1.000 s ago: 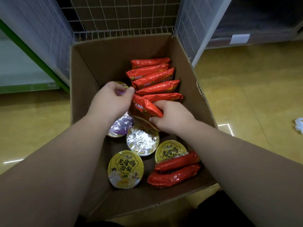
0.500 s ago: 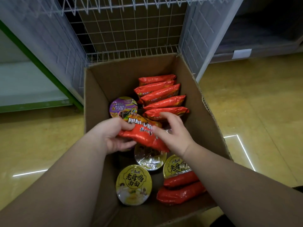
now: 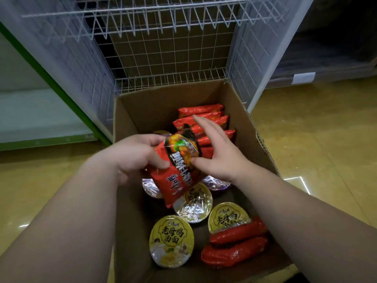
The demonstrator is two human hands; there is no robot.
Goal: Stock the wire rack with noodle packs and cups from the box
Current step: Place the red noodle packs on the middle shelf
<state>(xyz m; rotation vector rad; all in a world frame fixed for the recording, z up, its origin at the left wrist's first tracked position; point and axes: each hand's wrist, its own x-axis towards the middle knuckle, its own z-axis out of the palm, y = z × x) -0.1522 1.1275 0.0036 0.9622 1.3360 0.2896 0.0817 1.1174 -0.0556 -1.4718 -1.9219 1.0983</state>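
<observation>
An open cardboard box (image 3: 130, 231) stands on the floor in front of a white wire rack (image 3: 167, 64). My left hand (image 3: 132, 156) grips a red noodle pack (image 3: 176, 172) above the box, its printed face turned up. My right hand (image 3: 216, 154) is beside the pack, fingers spread and straight, thumb touching its right edge. Several red packs (image 3: 206, 117) stand on edge at the box's far end, two more (image 3: 236, 244) lie at the near right. Yellow-lidded cups (image 3: 171, 240) and purple cups (image 3: 150, 187) sit in the middle.
The rack's lower shelf (image 3: 169, 80) sits just behind the box, and an upper wire shelf (image 3: 155, 15) juts out above. A green-edged shelf unit (image 3: 40, 111) stands to the left and a dark shelf (image 3: 326, 74) to the right. Yellow floor surrounds the box.
The red pack has been lifted out of the row and turned upright in my left hand. My right hand has let go of it and opened. The view has tilted up toward the rack.
</observation>
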